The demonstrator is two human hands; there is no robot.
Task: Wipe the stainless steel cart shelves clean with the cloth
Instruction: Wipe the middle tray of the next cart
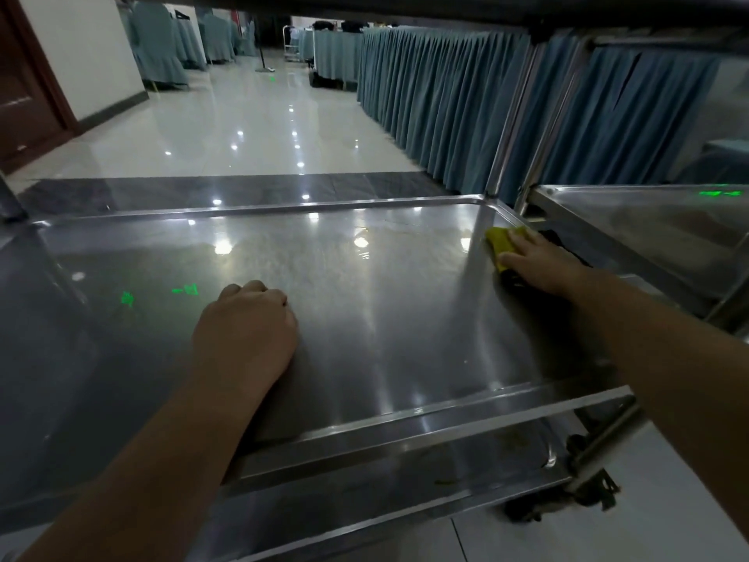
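The right grip [539,263] presses flat, fingers straight, on the yellow cloth [499,242] in the far right corner of the cart shelf [385,310]. The left grip [247,322] rests on the shelf, curled up, holding nothing.

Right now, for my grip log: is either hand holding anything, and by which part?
Nothing is gripped. The right hand presses flat on the yellow cloth; the left hand rests curled, empty, on the shelf.
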